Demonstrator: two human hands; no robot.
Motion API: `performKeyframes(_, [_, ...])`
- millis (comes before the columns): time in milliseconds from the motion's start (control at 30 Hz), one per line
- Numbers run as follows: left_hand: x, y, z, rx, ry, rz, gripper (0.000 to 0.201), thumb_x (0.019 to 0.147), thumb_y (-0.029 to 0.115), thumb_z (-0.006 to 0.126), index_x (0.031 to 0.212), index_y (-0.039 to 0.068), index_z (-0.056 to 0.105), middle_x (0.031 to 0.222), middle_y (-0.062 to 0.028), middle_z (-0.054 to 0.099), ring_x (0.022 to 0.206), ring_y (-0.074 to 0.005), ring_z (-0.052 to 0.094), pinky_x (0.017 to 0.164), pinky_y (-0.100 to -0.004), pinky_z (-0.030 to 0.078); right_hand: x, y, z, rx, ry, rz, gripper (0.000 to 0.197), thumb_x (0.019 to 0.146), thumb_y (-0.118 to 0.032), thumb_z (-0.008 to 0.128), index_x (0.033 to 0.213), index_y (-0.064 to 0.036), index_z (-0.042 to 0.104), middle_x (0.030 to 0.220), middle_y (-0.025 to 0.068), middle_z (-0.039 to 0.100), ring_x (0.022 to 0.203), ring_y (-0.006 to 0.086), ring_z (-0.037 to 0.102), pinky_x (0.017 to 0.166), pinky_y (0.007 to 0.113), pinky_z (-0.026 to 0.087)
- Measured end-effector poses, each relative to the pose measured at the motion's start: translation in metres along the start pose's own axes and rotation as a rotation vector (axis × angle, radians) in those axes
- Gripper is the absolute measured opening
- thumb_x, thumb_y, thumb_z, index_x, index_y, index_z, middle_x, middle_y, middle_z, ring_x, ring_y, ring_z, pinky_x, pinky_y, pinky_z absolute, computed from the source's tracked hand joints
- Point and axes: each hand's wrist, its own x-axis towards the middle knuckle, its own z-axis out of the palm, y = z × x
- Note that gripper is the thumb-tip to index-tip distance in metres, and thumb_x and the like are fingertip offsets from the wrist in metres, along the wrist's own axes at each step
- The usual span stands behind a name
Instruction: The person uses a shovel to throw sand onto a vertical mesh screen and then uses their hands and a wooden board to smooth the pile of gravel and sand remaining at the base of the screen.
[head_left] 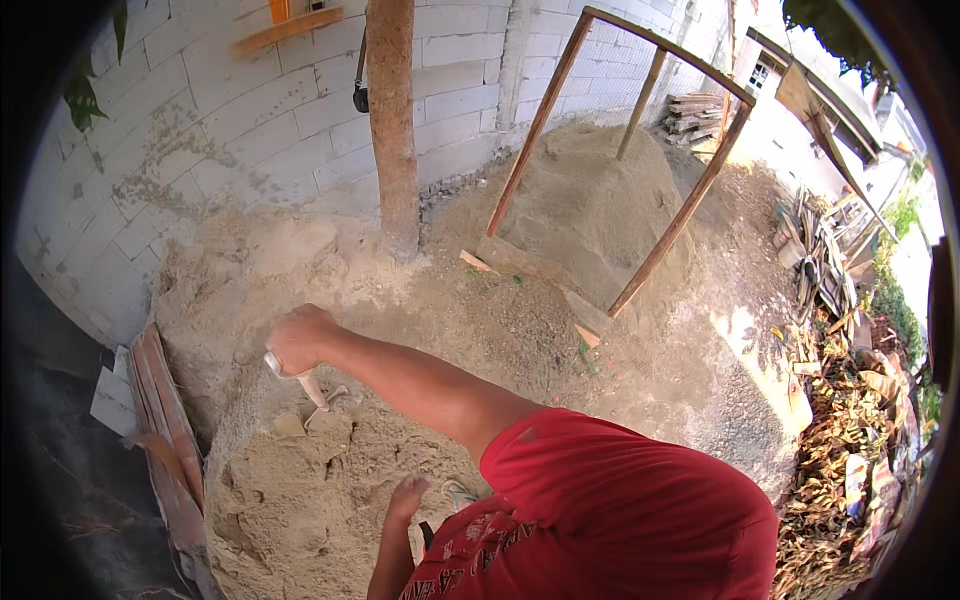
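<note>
Right fingers [287,350] clench a pale tool handle [312,389]; sand [290,490] lies beneath them. Left fingers [411,488] near red T-shirt [630,490]; cannot tell whether they grasp anything.

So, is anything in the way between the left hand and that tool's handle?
Nothing visible is in the way: between the left hand and the tool's handle there's just lumpy sand, lying below. The right hand grips the handle up top.
</note>
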Motion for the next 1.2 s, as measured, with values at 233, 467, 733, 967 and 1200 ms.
performKeyframes(233, [-0.032,-0.116,-0.007,-0.255,-0.290,-0.064,0.044,0.094,0.035,0.058,0.117,-0.003,0.062,0.111,-0.0127,0.067,0.107,-0.0195,0.060,0.095,-0.0300,0.045,-0.019,0.014,0.033,0.095,0.313,-0.115,0.045,0.077,-0.030,0.070,0.118,-0.0135,0.061,0.120,0.0107,0.059,0.120,0.0296,0.053,0.095,0.046,0.046])
performKeyframes(467, [-0.008,-0.087,-0.029,0.317,-0.243,-0.213,0.058,0.094,0.040,0.058,0.132,-0.004,0.054,0.127,-0.0174,0.062,0.116,-0.0257,0.059,0.096,-0.0337,0.045,-0.327,0.066,0.206,0.475,0.059,0.392,0.054,0.087,-0.040,0.062,0.130,-0.0119,0.048,0.134,0.0152,0.046,0.125,0.0343,0.048,0.104,0.047,0.041])
performKeyframes(733, [0.099,-0.037,-0.015,0.455,-0.223,-0.292,0.063,0.091,0.045,0.061,0.137,0.004,0.052,0.122,-0.0145,0.065,0.103,-0.0241,0.064,0.082,-0.0341,0.051,-0.750,0.172,0.244,0.242,-0.403,1.783,0.066,0.088,-0.061,0.056,0.090,0.0027,0.072,0.090,0.0235,0.070,0.089,0.0371,0.069,0.080,0.043,0.054])
performKeyframes(967, [0.183,0.061,0.135,0.548,-0.217,-0.328,0.067,0.089,0.056,0.057,0.139,0.012,0.052,0.125,-0.0126,0.063,0.109,-0.0279,0.061,0.085,-0.0390,0.049,-0.769,0.207,0.298,0.698,-0.359,1.525,0.077,0.089,-0.070,0.046,0.120,-0.0026,0.064,0.108,0.0221,0.069,0.101,0.0370,0.066,0.091,0.042,0.050])
performKeyframes(1200, [0.241,0.130,0.223,0.598,-0.163,-0.067,0.082,0.087,0.056,0.059,0.143,-0.001,0.041,0.145,-0.0235,0.044,0.134,-0.0334,0.044,0.110,-0.0381,0.035,-0.697,0.286,0.349,1.001,-0.237,1.277,0.067,0.089,-0.065,0.049,0.111,-0.0064,0.071,0.114,0.0196,0.068,0.109,0.0357,0.063,0.095,0.042,0.047])
